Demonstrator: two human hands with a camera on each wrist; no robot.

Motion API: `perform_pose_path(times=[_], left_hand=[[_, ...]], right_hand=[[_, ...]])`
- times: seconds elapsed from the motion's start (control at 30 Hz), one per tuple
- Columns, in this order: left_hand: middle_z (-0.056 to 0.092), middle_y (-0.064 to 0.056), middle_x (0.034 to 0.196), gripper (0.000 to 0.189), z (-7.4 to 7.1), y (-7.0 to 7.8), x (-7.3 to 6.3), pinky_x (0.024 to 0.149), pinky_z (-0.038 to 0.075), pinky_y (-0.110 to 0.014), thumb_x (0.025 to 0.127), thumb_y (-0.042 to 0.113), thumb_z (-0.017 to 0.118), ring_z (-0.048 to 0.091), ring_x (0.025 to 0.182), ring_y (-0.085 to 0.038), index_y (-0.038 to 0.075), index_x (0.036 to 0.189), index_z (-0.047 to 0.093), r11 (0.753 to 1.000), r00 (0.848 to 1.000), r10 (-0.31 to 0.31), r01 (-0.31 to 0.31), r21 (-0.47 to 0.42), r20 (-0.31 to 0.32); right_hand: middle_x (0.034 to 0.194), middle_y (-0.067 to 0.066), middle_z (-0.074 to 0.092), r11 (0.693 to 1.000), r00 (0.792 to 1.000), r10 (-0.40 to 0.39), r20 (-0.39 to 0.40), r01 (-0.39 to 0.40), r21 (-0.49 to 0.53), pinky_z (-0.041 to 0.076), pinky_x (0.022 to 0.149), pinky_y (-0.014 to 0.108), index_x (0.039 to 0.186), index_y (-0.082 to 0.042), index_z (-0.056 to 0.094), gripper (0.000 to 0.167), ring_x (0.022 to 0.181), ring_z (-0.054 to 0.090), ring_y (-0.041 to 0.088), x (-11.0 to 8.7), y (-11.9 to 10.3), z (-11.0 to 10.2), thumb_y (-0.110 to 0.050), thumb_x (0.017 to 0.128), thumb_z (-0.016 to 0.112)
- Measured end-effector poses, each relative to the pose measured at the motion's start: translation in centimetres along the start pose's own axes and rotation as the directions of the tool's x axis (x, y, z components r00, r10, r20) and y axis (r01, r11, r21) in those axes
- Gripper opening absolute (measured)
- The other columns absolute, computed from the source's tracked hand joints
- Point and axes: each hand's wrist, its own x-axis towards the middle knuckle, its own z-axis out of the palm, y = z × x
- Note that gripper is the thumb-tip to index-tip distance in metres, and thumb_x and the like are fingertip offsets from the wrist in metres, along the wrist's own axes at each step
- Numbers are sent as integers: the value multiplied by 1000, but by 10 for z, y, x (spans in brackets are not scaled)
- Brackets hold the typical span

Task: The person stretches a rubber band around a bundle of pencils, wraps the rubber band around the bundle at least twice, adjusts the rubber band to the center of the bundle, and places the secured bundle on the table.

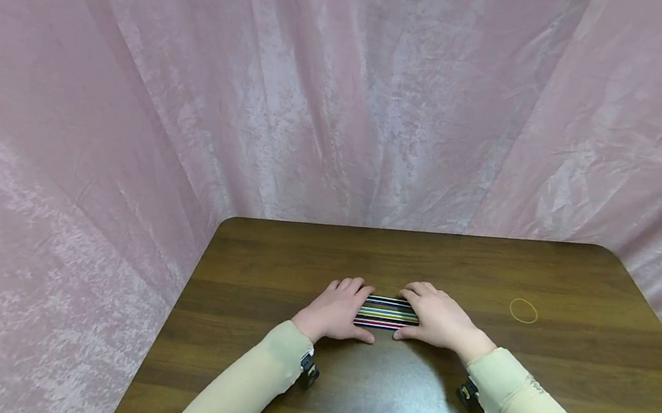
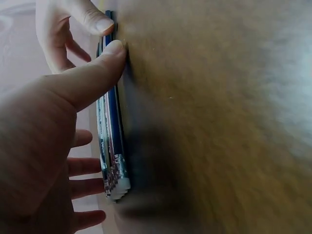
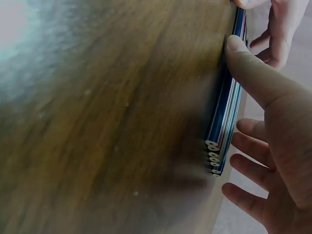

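Several pencils [image 1: 388, 315] lie side by side in a flat row on the wooden table, running left to right. Over their left part, my left hand [image 1: 338, 309] holds the row, thumb along the near edge and fingers at the far edge. My right hand [image 1: 438, 317] grips the right part the same way. White erasers [image 2: 123, 184] in metal bands cap the left ends, as the left wrist view shows. In the right wrist view, the blunt, unsharpened pencil ends [image 3: 212, 147] sit unevenly, and a dark blue pencil [image 3: 223, 100] is nearest the thumb.
A thin yellow rubber band [image 1: 511, 308] lies on the table to the right of the hands. The brown wooden table [image 1: 313, 249] has rounded far corners, and pink curtains [image 1: 381, 102] hang behind it and at both sides.
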Motion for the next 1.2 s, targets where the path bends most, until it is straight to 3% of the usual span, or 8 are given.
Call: perform_pose_path(times=[0.2,0.4,0.7,1.2], left_hand=[[53,-4,144,92,0,0,10,102,42,-42,84,75,77,50,128,-22,16,151,54,999,999,-37,37,-8,3],[57,0,135,84,-2,4,15,97,42,-39,81,68,85,51,122,-21,15,142,60,997,998,-67,67,-33,-6],[59,2,123,68,-11,15,20,93,39,-39,79,55,93,51,112,-20,15,126,65,992,994,-106,107,-69,11],[61,4,108,55,-12,21,19,86,40,-36,79,47,96,53,102,-19,16,114,67,979,989,-148,151,-134,29]], right_hand=[[125,11,66,998,999,34,32,-35,49,54,96,54,126,-3,71,72,117,63,32,7,1,6,-53,79,92],[115,6,66,996,997,55,61,-59,66,55,89,53,117,-9,73,61,107,64,29,11,-3,4,-50,77,94],[119,8,68,979,981,166,99,-176,101,53,87,55,115,-11,74,59,108,63,31,14,-8,2,-45,73,97],[104,1,66,980,984,163,70,-169,107,52,84,54,102,-15,71,47,100,62,30,14,-13,2,-39,72,99]])
